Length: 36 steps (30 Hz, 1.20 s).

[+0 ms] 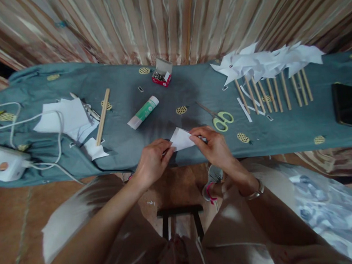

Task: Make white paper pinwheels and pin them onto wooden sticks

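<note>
One view only, from a camera on the person's head, looking forward and steeply down. It sits close above the table point(191, 89), whose long cloth-covered top crosses the whole width of the frame. Beyond the table's far edge a curtain point(166, 18) fills the top. Below its near edge lie the person's lap and the floor. The edges bend strongly, as through a wide lens.

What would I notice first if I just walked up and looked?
Probably the two hands at the table's near edge, left hand and right hand, pinching a small folded white paper. Next, the row of white paper pinwheels on wooden sticks at the far right, and the green-handled scissors just beyond the hands.
</note>
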Motion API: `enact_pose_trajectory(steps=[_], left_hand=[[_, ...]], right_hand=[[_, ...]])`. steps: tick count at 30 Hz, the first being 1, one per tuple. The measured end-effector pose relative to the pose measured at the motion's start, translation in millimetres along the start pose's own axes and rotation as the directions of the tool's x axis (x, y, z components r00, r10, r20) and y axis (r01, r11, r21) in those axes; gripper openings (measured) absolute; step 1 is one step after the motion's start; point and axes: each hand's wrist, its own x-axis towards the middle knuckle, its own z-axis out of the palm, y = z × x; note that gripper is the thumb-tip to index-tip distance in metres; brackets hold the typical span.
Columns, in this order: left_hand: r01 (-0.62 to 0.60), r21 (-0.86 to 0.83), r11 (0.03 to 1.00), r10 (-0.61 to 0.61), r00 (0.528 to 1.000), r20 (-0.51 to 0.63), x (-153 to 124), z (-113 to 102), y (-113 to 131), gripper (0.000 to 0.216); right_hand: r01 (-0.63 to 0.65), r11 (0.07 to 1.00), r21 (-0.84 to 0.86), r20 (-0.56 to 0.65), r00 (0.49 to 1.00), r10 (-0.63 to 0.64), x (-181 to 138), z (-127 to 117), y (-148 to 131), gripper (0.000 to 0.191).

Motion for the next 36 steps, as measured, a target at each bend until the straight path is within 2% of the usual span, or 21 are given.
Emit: enact_pose_trajectory(steps=[3, 6, 8, 10, 12, 15, 29, 36], left_hand=[[0.03, 0.007, 1.0, -0.029, 0.998, -0.05, 0, 0, 0, 0.014], [-0.09, 0.126, 0.988, 0.103, 0.989, -0.108, -3, 5, 2, 0.036], [-0.223, 0.246, 0.943, 0.242, 0.969, -0.052, -7, 11, 6, 0.044], [-0.315, 0.311, 0.897, 0.314, 0.948, 0.053, -12, 17, 10, 0.05], [-0.334, 0.343, 0.878, 0.308, 0.943, 0.129, -15, 23, 12, 0.053], [-0.32, 0.375, 0.87, 0.273, 0.946, 0.174, -18, 28, 11, 0.056], [-0.328, 0.431, 0.841, 0.285, 0.945, 0.164, -16, 33, 7, 0.057], [-0.302, 0.395, 0.868, 0.239, 0.95, 0.203, -14, 32, 8, 0.059]], right_hand=[[0.011, 0.999, -0.042, 0.003, 1.0, -0.011, 3, 1, -1, 0.012], [0.039, 0.997, -0.07, -0.005, 0.999, -0.04, 6, 2, -1, 0.012], [0.054, 0.995, -0.082, -0.003, 0.999, -0.054, 6, 2, -1, 0.012], [0.061, 0.993, -0.099, -0.004, 0.998, -0.061, 7, 3, -1, 0.012], [0.069, 0.991, -0.114, -0.015, 0.997, -0.071, 7, 3, -1, 0.011], [0.08, 0.99, -0.12, -0.031, 0.996, -0.084, 7, 4, 0, 0.011], [0.016, 0.993, -0.116, -0.067, 0.997, -0.024, 9, 8, 3, 0.016], [0.009, 0.989, -0.146, -0.085, 0.996, -0.021, 10, 9, 3, 0.02]])
